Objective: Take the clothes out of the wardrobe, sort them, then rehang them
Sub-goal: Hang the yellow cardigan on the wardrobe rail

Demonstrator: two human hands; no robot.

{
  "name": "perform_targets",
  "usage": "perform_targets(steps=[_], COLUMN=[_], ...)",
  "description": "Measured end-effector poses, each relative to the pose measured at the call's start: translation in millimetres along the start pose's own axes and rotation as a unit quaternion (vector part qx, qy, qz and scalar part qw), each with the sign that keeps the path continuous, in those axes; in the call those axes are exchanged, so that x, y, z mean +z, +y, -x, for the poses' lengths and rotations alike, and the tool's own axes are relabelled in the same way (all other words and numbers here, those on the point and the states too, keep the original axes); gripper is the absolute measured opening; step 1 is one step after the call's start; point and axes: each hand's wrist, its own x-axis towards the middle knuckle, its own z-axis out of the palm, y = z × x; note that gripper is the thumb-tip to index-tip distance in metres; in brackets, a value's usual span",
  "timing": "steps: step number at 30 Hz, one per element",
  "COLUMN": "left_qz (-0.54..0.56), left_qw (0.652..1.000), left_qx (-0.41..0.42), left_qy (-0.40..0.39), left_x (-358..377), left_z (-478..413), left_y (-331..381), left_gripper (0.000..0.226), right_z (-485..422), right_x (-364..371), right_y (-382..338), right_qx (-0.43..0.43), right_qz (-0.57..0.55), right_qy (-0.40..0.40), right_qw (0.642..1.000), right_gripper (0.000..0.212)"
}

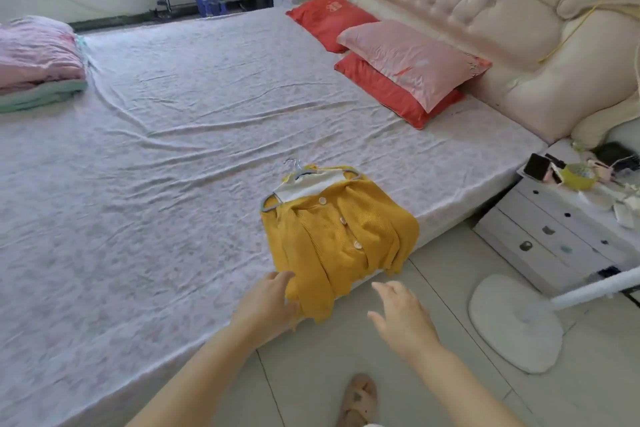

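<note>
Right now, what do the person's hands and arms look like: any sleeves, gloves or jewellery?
The left hand and right hand are both bare: no gloves, and no ring, watch or bracelet shows. No sleeve is in view on either arm up to the frame's edge. Below, one foot wears a beige strappy sandal.

- I see a mustard-yellow ribbed cardigan [341, 236] with pale buttons, on a grey hanger [277, 203].
- The bed sheet [173, 156] is white with a faint pink floral print.
- My view shows red pillows [325, 19] and a pink pillow [412, 61].
</note>
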Motion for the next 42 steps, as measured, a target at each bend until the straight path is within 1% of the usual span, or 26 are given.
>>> perform_targets(steps=[5,9,15,19,24,30,33,36,42], left_qz=[0.035,0.058,0.069,0.080,0.100,0.130,0.152,0.174,0.208], left_qw=[0.998,0.993,0.990,0.988,0.984,0.975,0.966,0.955,0.938], left_qx=[-0.055,-0.088,-0.118,-0.126,-0.143,-0.173,-0.201,-0.230,-0.262], left_qy=[0.024,0.051,0.047,0.043,0.048,0.050,0.059,0.062,0.091], left_x=[-23.0,-39.2,-60.2,-77.2,-94.8,-93.6,-84.4,-69.9,-37.9], left_z=[-57.9,-94.6,-161.3,-213.7,-266.2,-320.3,-348.0,-377.2,-442.6], left_y=[32.7,41.5,28.6,12.5,-7.0,-29.0,-41.0,-55.8,-91.6], left_gripper=[0.056,0.056,0.057,0.056,0.054,0.053,0.053,0.052,0.054], right_z=[-87.9,-149.9,-235.8,-292.8,-361.1,-454.0,-507.0,-560.8,-662.6], right_x=[-43.2,-64.0,-76.1,-78.9,-75.3,-54.1,-33.1,-6.9,58.0], right_y=[22.4,22.4,12.8,3.2,-12.3,-25.8,-31.0,-35.3,-40.9], right_qx=[-0.049,-0.083,-0.114,-0.119,-0.129,-0.153,-0.161,-0.181,-0.206], right_qz=[0.021,0.036,0.042,0.061,0.082,0.069,0.075,0.088,0.095], right_qy=[-0.037,-0.056,-0.087,-0.097,-0.126,-0.151,-0.178,-0.190,-0.161], right_qw=[0.998,0.994,0.989,0.986,0.980,0.974,0.968,0.961,0.961], right_gripper=[0.054,0.054,0.052,0.046,0.050,0.047,0.047,0.045,0.038])
